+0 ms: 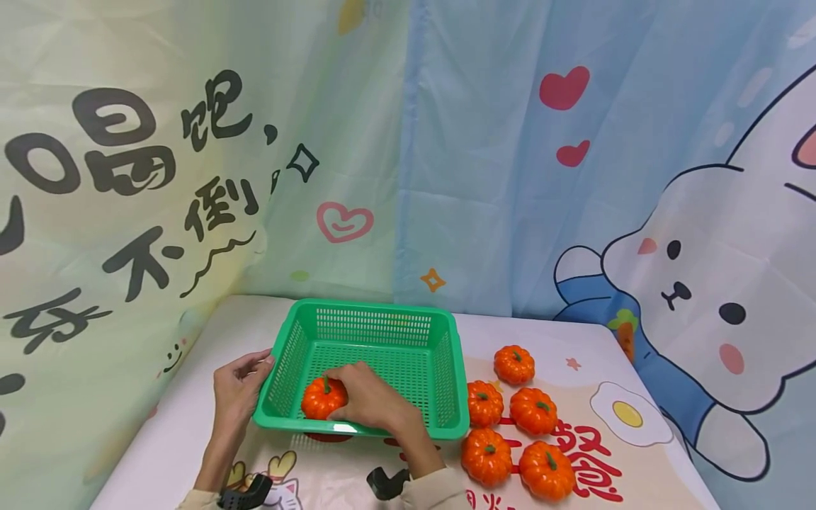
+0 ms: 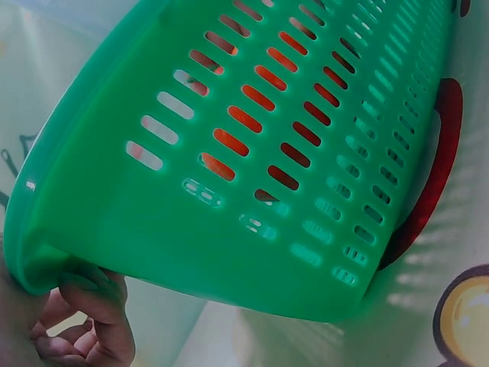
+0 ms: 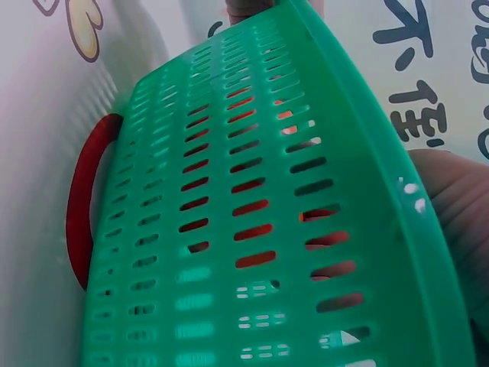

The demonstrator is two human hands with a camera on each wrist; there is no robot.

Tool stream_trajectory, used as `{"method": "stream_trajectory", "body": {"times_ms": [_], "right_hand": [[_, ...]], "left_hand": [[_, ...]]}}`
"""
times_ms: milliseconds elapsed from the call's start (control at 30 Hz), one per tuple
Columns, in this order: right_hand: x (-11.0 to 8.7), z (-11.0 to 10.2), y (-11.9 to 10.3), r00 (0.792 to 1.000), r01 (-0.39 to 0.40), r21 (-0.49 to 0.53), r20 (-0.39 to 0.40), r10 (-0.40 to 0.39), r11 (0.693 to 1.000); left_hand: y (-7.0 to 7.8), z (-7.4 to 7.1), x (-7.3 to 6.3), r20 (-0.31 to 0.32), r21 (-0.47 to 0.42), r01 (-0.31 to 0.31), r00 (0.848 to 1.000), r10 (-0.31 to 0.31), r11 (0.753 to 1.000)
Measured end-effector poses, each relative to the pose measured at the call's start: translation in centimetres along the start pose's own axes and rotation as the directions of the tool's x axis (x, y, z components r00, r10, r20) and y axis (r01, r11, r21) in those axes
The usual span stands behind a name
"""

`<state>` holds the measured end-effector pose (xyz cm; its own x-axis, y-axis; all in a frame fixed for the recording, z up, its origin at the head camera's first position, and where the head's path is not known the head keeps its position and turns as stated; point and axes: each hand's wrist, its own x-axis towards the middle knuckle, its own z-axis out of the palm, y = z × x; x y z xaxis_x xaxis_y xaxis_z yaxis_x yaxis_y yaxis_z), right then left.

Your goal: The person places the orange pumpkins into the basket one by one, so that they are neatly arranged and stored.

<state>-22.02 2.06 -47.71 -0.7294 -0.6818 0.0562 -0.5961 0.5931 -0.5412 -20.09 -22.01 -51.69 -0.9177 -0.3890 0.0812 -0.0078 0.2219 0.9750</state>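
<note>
While the left hand (image 1: 239,388) grips the green basket (image 1: 372,333) by its rim, the right hand (image 1: 368,395) grasps a pumpkin (image 1: 321,401) inside it. Step in hand: apparently placement or removal; next move likely requires controlled release or lift.

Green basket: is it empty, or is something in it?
Not empty: one orange pumpkin, gripped by the right hand, is inside the green basket in the head view; both wrist views show orange through its slots.
</note>
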Motion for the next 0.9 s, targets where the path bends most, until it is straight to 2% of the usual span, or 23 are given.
{"method": "stream_trajectory", "body": {"times_ms": [900], "right_hand": [[1.8,1.6,-0.1,0.998,0.056,-0.012,0.004,-0.056,0.998]], "left_hand": [[-0.4,-0.1,0.2,0.000,0.010,0.016,1.000,-0.016,1.000]]}}
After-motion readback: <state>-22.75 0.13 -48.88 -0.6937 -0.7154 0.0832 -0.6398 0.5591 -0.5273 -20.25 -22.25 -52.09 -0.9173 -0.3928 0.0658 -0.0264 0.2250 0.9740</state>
